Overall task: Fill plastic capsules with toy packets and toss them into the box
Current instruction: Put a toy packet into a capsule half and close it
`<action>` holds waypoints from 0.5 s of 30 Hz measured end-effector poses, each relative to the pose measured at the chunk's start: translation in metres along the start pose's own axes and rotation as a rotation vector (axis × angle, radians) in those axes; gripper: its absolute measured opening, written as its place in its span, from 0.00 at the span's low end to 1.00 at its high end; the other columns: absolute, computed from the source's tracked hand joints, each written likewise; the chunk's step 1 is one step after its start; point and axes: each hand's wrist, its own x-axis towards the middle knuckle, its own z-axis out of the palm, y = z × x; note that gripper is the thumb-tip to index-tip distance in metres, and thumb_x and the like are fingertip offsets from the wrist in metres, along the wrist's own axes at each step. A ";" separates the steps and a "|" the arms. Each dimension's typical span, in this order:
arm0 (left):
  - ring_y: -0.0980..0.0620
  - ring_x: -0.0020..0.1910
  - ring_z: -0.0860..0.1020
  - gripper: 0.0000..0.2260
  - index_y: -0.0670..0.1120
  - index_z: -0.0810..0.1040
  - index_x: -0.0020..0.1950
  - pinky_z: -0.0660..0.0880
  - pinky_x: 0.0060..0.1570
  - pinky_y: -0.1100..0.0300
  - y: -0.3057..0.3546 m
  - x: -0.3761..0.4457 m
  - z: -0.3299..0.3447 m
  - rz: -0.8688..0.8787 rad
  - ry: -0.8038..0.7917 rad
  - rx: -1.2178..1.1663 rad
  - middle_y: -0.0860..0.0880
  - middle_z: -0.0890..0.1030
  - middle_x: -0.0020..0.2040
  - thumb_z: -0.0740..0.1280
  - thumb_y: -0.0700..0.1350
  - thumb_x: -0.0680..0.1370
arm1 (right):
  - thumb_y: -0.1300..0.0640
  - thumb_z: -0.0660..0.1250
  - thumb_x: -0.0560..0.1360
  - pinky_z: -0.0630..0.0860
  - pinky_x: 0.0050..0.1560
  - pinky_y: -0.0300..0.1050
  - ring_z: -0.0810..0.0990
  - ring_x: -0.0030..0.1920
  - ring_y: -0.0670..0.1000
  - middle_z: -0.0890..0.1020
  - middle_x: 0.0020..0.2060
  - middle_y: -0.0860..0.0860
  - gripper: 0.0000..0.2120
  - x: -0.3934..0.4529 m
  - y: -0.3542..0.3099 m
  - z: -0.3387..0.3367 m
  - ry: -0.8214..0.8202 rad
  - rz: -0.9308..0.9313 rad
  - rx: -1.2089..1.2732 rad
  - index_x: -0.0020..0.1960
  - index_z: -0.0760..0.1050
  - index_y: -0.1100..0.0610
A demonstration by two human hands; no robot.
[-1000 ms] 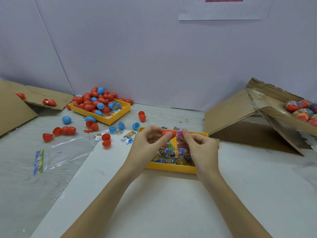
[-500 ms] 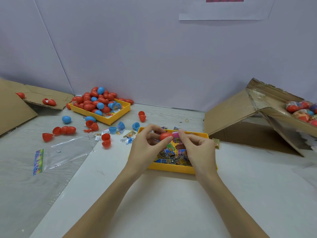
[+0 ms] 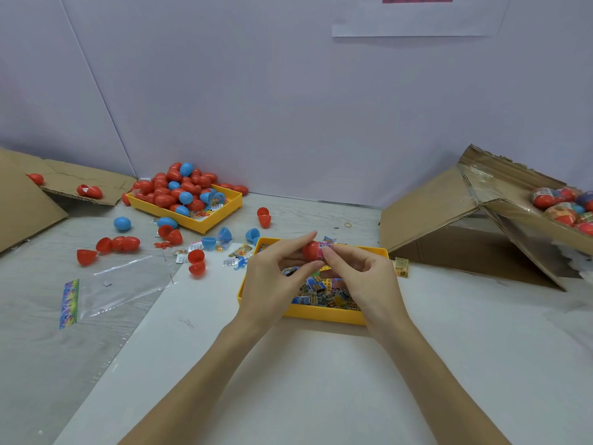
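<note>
The filling step is in hand. The left hand [image 3: 272,277] pinches a red capsule half [image 3: 309,251] between thumb and fingers, holding it just above the far edge of the near yellow tray [image 3: 321,313], which is full of toy packets [image 3: 317,292]. The right hand [image 3: 362,277] pinches a pink toy packet [image 3: 324,248] at the capsule's open mouth; the packet looks partly in, though how far cannot be told.

As I judge it, the next move calls for pressing the packet fully inside, then finding a matching half to close the shell. No second half shows in either hand; loose red halves [image 3: 196,263] and blue halves [image 3: 209,242] lie on the table to the left, near the far yellow tray [image 3: 199,224] heaped with capsules.

The cardboard box [image 3: 500,200] holding filled capsules [image 3: 558,207] stands to the right, well apart from the hands, its opening raised and tilted, with a torn flap [image 3: 430,207] sloping down toward the table. A toss has to clear that flap and rim. The air between the hands and the box looks open; only a small yellow packet [image 3: 401,266] lies just beside the tray on that side. On the left, a clear plastic bag [image 3: 112,284] lies flat and more cardboard [image 3: 29,200] borders the table
</note>
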 end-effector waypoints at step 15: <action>0.57 0.49 0.78 0.18 0.45 0.81 0.67 0.76 0.51 0.66 0.002 0.000 -0.002 0.179 -0.021 0.244 0.51 0.81 0.50 0.74 0.44 0.77 | 0.50 0.69 0.80 0.79 0.37 0.36 0.88 0.42 0.55 0.88 0.44 0.55 0.13 0.001 -0.009 0.001 -0.109 0.124 0.095 0.56 0.84 0.58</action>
